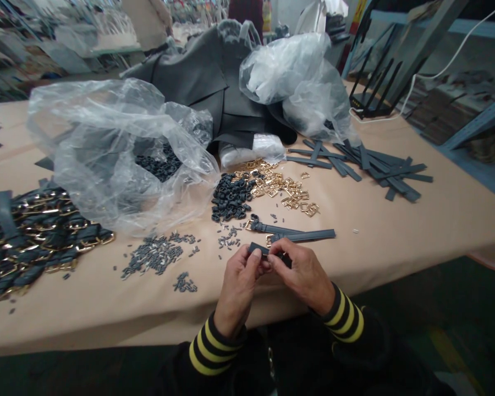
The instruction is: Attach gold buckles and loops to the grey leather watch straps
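Note:
Both hands meet at the table's front edge around a dark leather strap. My left hand pinches one end of it between thumb and fingers. Closed on the same strap from the other side is my right hand; its fingers hide most of the piece. Just beyond lie two buckled straps with gold buckles. Farther back are a pile of black strap loops and a heap of gold buckles. Small dark metal-looking bits are spread left of my hands.
Finished-looking buckled straps are heaped at the left. An open clear plastic bag holds more black loops. Loose dark strips lie at the right, near a black router. Large dark leather sheets and another plastic bag stand behind.

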The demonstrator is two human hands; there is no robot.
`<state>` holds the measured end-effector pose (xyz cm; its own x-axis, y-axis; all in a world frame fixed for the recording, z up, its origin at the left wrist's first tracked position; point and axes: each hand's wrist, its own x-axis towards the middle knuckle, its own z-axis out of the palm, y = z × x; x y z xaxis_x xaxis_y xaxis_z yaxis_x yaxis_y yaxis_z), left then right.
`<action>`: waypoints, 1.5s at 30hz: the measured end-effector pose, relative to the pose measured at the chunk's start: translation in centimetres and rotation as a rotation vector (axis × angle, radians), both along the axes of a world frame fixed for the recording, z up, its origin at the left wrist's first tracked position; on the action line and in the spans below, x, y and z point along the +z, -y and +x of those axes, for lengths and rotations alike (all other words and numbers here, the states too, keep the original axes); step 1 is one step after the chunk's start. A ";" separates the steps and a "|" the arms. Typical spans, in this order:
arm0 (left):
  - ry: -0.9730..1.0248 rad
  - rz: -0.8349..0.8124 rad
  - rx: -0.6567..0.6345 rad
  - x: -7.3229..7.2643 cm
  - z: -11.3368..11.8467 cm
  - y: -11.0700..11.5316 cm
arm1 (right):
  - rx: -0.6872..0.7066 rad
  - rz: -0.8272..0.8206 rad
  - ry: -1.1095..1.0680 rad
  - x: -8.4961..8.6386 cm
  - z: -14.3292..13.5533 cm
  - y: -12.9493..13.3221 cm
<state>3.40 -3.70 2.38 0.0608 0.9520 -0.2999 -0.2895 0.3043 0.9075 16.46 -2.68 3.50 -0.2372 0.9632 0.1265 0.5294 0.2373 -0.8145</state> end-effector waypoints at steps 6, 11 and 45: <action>0.016 0.015 0.075 -0.4 0.1 0.2 | -0.019 -0.009 0.027 0.0 -0.3 0.1; -0.118 0.080 0.018 -0.6 -0.2 0.1 | -0.031 -0.009 0.015 0.1 -0.3 -0.1; -0.015 -0.075 -0.068 -0.9 -1.0 0.0 | 0.309 -0.152 -0.173 -0.2 1.3 -0.8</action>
